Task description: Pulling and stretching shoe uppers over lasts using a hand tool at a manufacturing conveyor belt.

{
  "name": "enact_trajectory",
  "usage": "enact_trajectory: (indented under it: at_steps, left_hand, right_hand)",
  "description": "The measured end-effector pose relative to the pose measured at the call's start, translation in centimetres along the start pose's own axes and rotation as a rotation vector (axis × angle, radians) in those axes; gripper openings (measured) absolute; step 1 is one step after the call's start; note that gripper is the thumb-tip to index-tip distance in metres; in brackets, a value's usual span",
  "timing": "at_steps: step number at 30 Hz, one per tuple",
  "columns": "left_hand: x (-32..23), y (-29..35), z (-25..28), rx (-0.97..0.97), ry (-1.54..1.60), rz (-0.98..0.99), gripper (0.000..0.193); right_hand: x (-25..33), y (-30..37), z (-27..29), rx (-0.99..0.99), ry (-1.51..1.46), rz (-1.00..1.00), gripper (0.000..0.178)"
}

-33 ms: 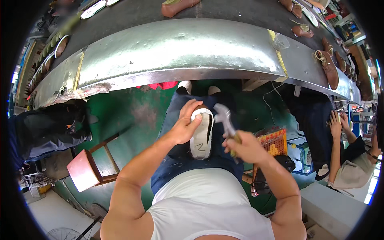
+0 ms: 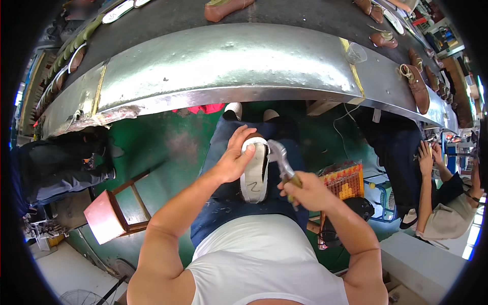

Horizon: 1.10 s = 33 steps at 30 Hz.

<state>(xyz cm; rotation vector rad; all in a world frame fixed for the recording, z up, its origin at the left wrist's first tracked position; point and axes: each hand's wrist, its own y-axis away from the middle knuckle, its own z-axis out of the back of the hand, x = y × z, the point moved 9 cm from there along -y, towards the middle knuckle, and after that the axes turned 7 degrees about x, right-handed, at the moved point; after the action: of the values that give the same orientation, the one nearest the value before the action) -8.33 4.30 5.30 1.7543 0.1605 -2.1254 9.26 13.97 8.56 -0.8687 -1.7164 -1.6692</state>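
Note:
A shoe (image 2: 254, 179) rests sole up on my lap, toe end away from me. Its sole is pale with a dark mark near the heel and a white rim, and a bit of brown upper shows at the toe. My left hand (image 2: 237, 156) is wrapped round the toe end, thumb on the sole. My right hand (image 2: 308, 191) grips a hammer (image 2: 282, 158) by its handle. The metal hammer head lies at the right edge of the shoe's front part; whether it touches I cannot tell.
Ahead stands a metal-edged bench (image 2: 223, 61) with brown shoes (image 2: 417, 87) and a clear plastic cup (image 2: 357, 52) on it. A stool (image 2: 105, 217) stands on the left and a woven-seat chair (image 2: 345, 184) on the right. Another person's hands (image 2: 426, 156) work at far right.
The hammer and my right hand have shifted slightly left, bringing the hammer head up to the shoe's edge. My left hand and the shoe stay nearly where they were.

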Motion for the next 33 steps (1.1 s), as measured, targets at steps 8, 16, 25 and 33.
enact_trajectory:
  at_steps: [8,16,25,33]
  left_hand:
    - [-0.7,-0.1,-0.7,0.031,0.085,0.04,0.061]
    - [0.9,-0.4,-1.4,0.018,0.216,0.073,0.059]
    - [-0.3,-0.9,-0.5,-0.05,0.064,0.113,0.05]
    - [2.8,-1.7,1.1,0.036,0.158,0.089,0.05]
  right_hand:
    - [-0.6,-1.7,-3.3,-0.004,-0.382,-0.008,0.024]
    - [1.1,-1.7,-0.9,-0.095,0.337,0.118,0.024]
    - [1.3,-2.0,-0.5,0.034,0.048,0.049,0.023]
    - [0.5,-5.2,0.6,-0.095,0.337,0.11,0.022]
